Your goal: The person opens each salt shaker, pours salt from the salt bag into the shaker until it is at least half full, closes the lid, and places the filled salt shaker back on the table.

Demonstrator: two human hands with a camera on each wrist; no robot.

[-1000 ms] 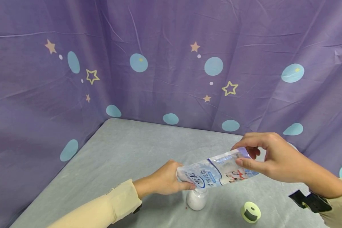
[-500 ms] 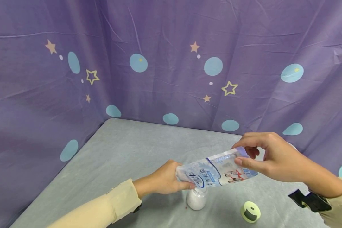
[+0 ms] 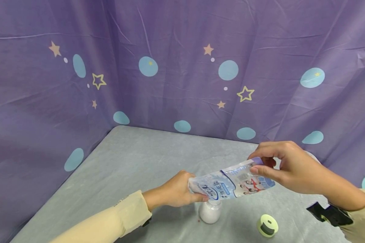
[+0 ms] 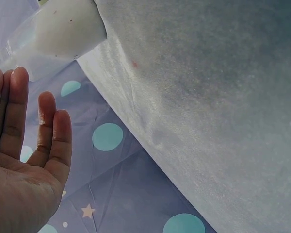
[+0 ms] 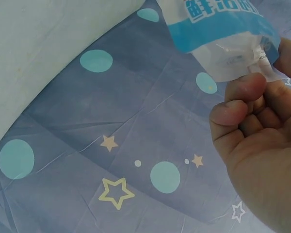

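A blue and white plastic bag of salt (image 3: 231,184) lies tilted across the head view, its lower left end right over the mouth of a small clear jar (image 3: 210,214). White grains fill much of the jar, seen from the side in the left wrist view (image 4: 70,31). My left hand (image 3: 179,190) pinches the bag's lower end between thumb and fingers, and the bag's opening is hidden there. With thumb and fingertips my right hand (image 3: 295,168) holds the raised far end, whose crumpled corner shows in the right wrist view (image 5: 223,53).
On the grey table (image 3: 140,155), right of the jar, lies a light green round lid (image 3: 267,225) with a dark patch. A tiny red speck is beside the jar. Purple curtains (image 3: 176,94) with stars and blue dots enclose the table's back and left sides.
Both hands keep their places on the salt bag. The bag's right end shifts and creases slightly under the right fingers; the jar and lid stay put.
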